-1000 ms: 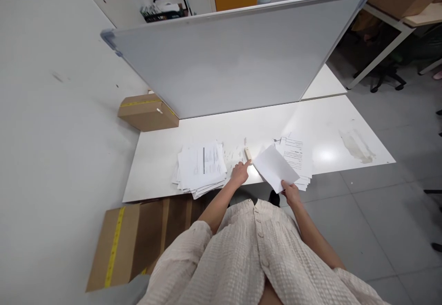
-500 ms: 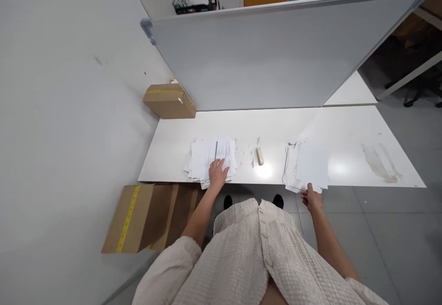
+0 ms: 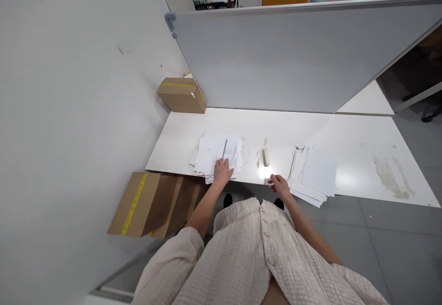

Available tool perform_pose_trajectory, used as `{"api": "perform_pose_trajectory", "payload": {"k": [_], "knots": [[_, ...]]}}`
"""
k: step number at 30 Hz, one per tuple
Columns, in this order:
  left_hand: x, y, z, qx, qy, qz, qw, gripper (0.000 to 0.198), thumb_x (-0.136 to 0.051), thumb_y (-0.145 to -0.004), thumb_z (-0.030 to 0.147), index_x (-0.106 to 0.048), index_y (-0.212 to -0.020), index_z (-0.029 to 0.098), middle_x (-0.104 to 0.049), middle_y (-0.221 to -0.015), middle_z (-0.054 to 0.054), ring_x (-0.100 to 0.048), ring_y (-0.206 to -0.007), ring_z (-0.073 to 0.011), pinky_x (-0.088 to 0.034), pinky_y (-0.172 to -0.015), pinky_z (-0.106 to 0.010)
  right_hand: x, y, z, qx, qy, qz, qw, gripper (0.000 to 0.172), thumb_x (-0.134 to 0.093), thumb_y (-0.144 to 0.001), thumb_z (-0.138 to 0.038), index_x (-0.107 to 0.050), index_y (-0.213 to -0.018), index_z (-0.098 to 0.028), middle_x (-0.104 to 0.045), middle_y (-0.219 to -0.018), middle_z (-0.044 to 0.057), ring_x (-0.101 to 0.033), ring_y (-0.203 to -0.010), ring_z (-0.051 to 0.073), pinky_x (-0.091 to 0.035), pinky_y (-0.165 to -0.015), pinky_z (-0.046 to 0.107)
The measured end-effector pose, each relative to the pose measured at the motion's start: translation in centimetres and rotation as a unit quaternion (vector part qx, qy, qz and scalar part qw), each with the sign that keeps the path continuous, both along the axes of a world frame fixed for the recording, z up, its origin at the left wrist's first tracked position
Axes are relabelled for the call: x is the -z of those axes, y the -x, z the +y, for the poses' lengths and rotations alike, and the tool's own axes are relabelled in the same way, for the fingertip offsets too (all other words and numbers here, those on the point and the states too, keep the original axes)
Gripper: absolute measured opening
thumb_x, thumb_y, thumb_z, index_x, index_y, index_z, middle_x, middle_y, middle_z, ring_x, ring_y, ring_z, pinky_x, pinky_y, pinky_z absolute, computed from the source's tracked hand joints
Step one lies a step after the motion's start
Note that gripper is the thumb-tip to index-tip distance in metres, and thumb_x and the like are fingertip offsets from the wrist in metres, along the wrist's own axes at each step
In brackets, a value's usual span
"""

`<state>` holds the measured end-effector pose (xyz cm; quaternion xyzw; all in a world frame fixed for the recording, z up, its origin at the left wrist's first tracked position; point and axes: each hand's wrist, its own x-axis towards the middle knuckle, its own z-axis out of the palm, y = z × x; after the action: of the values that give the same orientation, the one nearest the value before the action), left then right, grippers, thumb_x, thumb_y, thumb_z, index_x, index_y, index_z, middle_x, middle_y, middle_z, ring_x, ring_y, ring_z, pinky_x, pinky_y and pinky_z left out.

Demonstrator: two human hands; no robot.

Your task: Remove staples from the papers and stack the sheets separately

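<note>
On the left pile of printed paper sheets [image 3: 207,153] rests my left hand [image 3: 223,172], open, its fingers laid over the near edge of the top sheet. My right hand [image 3: 279,185] is at the table's front edge, between the two piles, with fingers apart and nothing visible in them. Just right of it lies a second pile of sheets [image 3: 321,169], loosely fanned, its blank top sheet facing up and several corners jutting past the edge. A small beige oblong object [image 3: 266,157], perhaps a stapler, lies on the table between the piles.
The white table [image 3: 359,148] backs onto a large whiteboard [image 3: 276,61]. A closed cardboard box [image 3: 183,97] stands at the back left corner. Below the left front edge is an open cardboard box [image 3: 133,206]. A wall [image 3: 86,88] borders the left side.
My right hand has let go of the right pile's near edge and moved left toward the middle. My left hand stays on the left pile. The camera view has shifted and tilted slightly.
</note>
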<state>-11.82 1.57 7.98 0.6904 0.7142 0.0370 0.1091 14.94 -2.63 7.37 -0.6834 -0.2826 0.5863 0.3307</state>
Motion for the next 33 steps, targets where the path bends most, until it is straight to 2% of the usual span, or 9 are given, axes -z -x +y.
{"api": "perform_pose_trajectory", "payload": {"k": [7,11,13,16,19,24,26,29,33], "knots": [[-1.6,-0.6,-0.1,-0.037,0.011,-0.040,0.998,0.026,-0.037,-0.082,0.012,-0.058,-0.098,0.008,-0.059,-0.093,-0.016,-0.055,-0.096,-0.0245,-0.042,-0.084,-0.035,-1.1,2.9,1.2,-0.081,-0.015,0.040,0.996,0.026,-0.059,-0.071,-0.044,-0.056,-0.070,-0.018,-0.064,-0.066,0.002,-0.054,-0.044,0.009,-0.037,-0.038,0.018],[-4.0,0.3,-0.6,-0.119,-0.028,-0.103,0.987,0.031,-0.032,-0.086,0.019,-0.053,-0.108,0.011,-0.062,-0.085,-0.011,-0.058,-0.082,-0.0206,-0.045,-0.073,-0.031,-2.3,3.8,1.7,-0.105,-0.011,0.073,0.992,0.027,-0.059,-0.073,-0.045,-0.059,-0.073,-0.018,-0.065,-0.070,0.004,-0.056,-0.047,0.010,-0.041,-0.040,0.019],[-5.2,0.5,-1.0,-0.190,-0.057,-0.259,0.945,0.029,-0.037,-0.085,0.026,-0.054,-0.106,0.014,-0.063,-0.086,-0.008,-0.058,-0.079,-0.0171,-0.046,-0.071,-0.028,-3.0,4.4,2.0,-0.117,-0.005,0.097,0.988,0.030,-0.060,-0.072,-0.046,-0.061,-0.081,-0.018,-0.066,-0.079,0.007,-0.059,-0.055,0.013,-0.046,-0.044,0.021],[-6.2,0.0,-1.9,-0.260,-0.034,-0.531,0.806,0.032,-0.050,-0.078,0.035,-0.056,-0.102,0.013,-0.064,-0.090,-0.007,-0.059,-0.078,-0.0151,-0.048,-0.066,-0.025,-4.1,5.8,2.7,-0.133,0.034,0.198,0.971,0.038,-0.061,-0.072,-0.051,-0.061,-0.091,-0.018,-0.066,-0.090,0.009,-0.063,-0.071,0.016,-0.052,-0.057,0.026],[-5.8,-1.0,-2.8,-0.281,0.012,-0.629,0.725,0.041,-0.056,-0.075,0.038,-0.055,-0.104,0.010,-0.065,-0.093,-0.011,-0.061,-0.077,-0.0159,-0.050,-0.064,-0.027,-4.4,7.2,3.5,-0.111,0.065,0.289,0.949,0.042,-0.059,-0.072,-0.053,-0.060,-0.091,-0.016,-0.067,-0.087,0.010,-0.064,-0.076,0.018,-0.053,-0.061,0.029],[-3.7,-1.4,-4.3,-0.214,0.048,-0.460,0.861,0.037,-0.044,-0.083,0.041,-0.060,-0.097,0.010,-0.066,-0.079,-0.008,-0.061,-0.073,-0.0169,-0.050,-0.065,-0.030,-3.3,7.3,4.1,0.002,0.024,0.209,0.978,0.027,-0.068,-0.067,-0.034,-0.060,-0.086,-0.016,-0.069,-0.082,0.008,-0.064,-0.071,0.020,-0.053,-0.059,0.030],[-3.1,-0.8,-4.5,-0.197,0.052,-0.419,0.885,0.032,-0.050,-0.080,0.041,-0.063,-0.088,0.013,-0.065,-0.079,-0.007,-0.059,-0.082,-0.0203,-0.048,-0.075,-0.035,-2.8,6.3,4.0,0.031,0.005,0.168,0.985,0.022,-0.068,-0.067,-0.030,-0.060,-0.083,-0.017,-0.069,-0.081,0.006,-0.064,-0.072,0.019,-0.052,-0.059,0.028],[-2.4,0.1,-4.0,-0.169,0.012,-0.333,0.928,0.030,-0.054,-0.078,0.037,-0.062,-0.099,0.017,-0.060,-0.107,-0.009,-0.047,-0.109,-0.0261,-0.035,-0.096,-0.040,-2.2,4.4,3.7,0.062,-0.027,0.112,0.991,0.021,-0.066,-0.067,-0.030,-0.062,-0.083,-0.016,-0.070,-0.083,0.005,-0.064,-0.075,0.019,-0.050,-0.061,0.026],[-1.3,0.4,-2.5,-0.070,-0.025,-0.088,0.993,0.054,-0.058,-0.076,0.040,-0.047,-0.124,0.019,-0.038,-0.134,-0.013,-0.030,-0.124,-0.0317,-0.025,-0.103,-0.045,-2.0,3.3,3.0,0.071,-0.045,0.083,0.993,0.025,-0.065,-0.066,-0.032,-0.063,-0.085,-0.016,-0.069,-0.086,0.005,-0.064,-0.075,0.018,-0.050,-0.062,0.026]]}}
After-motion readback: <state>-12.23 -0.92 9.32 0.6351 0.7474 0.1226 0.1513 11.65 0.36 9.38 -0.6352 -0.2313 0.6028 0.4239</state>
